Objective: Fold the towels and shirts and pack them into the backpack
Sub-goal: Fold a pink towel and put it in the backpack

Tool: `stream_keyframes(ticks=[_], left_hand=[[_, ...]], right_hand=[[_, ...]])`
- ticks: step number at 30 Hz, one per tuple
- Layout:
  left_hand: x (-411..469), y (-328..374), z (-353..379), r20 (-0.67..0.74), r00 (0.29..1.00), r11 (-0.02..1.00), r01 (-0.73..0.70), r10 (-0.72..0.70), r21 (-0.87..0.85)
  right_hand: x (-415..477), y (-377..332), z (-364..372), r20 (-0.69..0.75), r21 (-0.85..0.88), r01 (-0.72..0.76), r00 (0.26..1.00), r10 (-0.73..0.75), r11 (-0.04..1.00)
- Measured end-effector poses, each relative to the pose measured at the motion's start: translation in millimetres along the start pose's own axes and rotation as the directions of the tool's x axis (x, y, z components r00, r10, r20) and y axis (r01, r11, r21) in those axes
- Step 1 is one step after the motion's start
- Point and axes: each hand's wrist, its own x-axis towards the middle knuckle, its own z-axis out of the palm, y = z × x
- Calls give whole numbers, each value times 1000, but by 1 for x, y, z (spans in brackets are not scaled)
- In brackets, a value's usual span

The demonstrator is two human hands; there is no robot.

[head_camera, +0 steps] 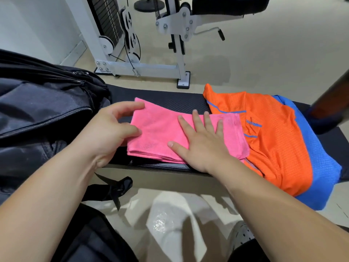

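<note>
A folded pink towel (156, 129) lies on the black bench (175, 100). My left hand (111, 127) pinches the towel's left edge between thumb and fingers. Flat on the towel's right half lies my right hand (200, 142), fingers straight and spread. An orange and blue shirt (273, 140) lies crumpled on the bench just right of the towel, its edge under the towel's right side. The black backpack (41, 110) stands at the left end of the bench, beside my left hand.
A white weight machine (143, 44) stands on the floor beyond the bench. A dark pole (332, 99) crosses the right edge. A backpack strap (115, 188) hangs below the bench front. My legs and a perforated shoe (241, 235) are below.
</note>
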Motion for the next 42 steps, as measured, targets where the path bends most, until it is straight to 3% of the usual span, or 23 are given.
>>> stream_keyframes(ticks=[4, 9, 14, 17, 21, 24, 26, 28, 30, 32, 34, 36, 39, 42], left_hand=[[-4, 29, 28, 16, 996, 996, -92, 92, 17], [-3, 51, 98, 71, 974, 946, -224, 213, 236], [2, 34, 173, 129, 964, 852, -264, 231, 452], [8, 9, 197, 153, 973, 860, -225, 173, 459], [1, 0, 203, 112, 990, 934, -122, 88, 337], [-8, 5, 191, 57, 987, 930, -159, 149, 331], [-9, 3, 180, 33, 951, 832, -285, 307, 476], [-4, -6, 172, 46, 880, 643, -380, 472, 665], [3, -17, 168, 115, 826, 444, -408, 552, 798], [7, -24, 170, 223, 861, 322, -394, 457, 861], [9, -29, 176, 301, 921, 240, -359, 247, 902], [15, -36, 179, 346, 931, 156, -361, 113, 920], [21, -43, 179, 404, 913, 70, -407, 59, 911], [26, -44, 173, 486, 873, -18, -486, 33, 874]], right_hand=[[-7, 12, -19, -68, 385, -6, 997, 35, 923], [-32, 50, -32, -282, 470, 67, 956, 77, 880], [-49, 84, -42, -248, 697, -10, 935, 254, 717], [-52, 92, -43, -238, 744, -14, 929, 285, 668], [-55, 95, -44, -182, 725, -21, 958, 222, 688], [-50, 96, -38, -194, 682, -26, 957, 216, 731], [-46, 95, -33, -200, 640, -32, 957, 208, 767], [-44, 95, -29, -217, 589, -36, 955, 200, 808], [-43, 96, -28, -226, 528, -60, 952, 208, 847], [-42, 98, -30, -236, 475, -91, 945, 226, 875], [-42, 101, -33, -250, 431, -105, 940, 231, 896], [-45, 103, -37, -245, 377, -107, 946, 211, 920], [-51, 106, -42, -232, 306, -113, 954, 189, 945], [-52, 107, -47, -352, 212, -107, 919, 178, 971]])
